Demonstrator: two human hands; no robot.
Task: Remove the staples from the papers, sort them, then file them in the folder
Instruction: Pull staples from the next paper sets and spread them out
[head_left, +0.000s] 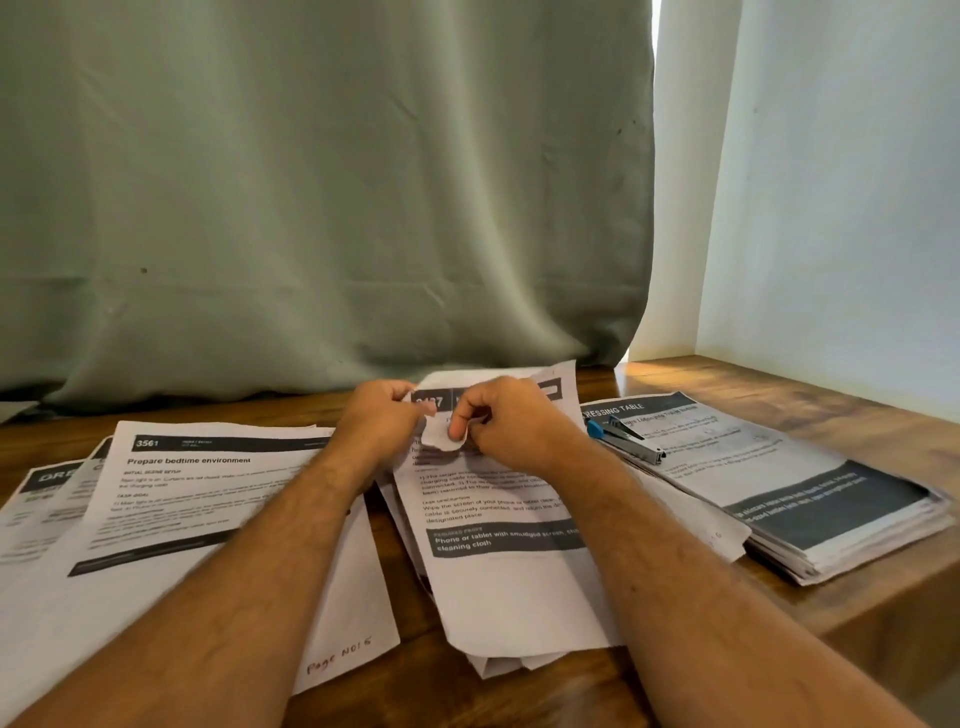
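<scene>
A pale green curtain (322, 197) hangs behind the wooden table (810, 410), with a white wall (841, 182) at the right.

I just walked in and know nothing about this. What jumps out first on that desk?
Two bare hands, the left hand and right hand, meet at the middle of the wooden table, pinching the curled top corner of a printed paper bundle. A blue stapler rests on a thick stack of papers at the right, and a loose sheet headed "Prepare bedtime environment" lies at the left.
</scene>
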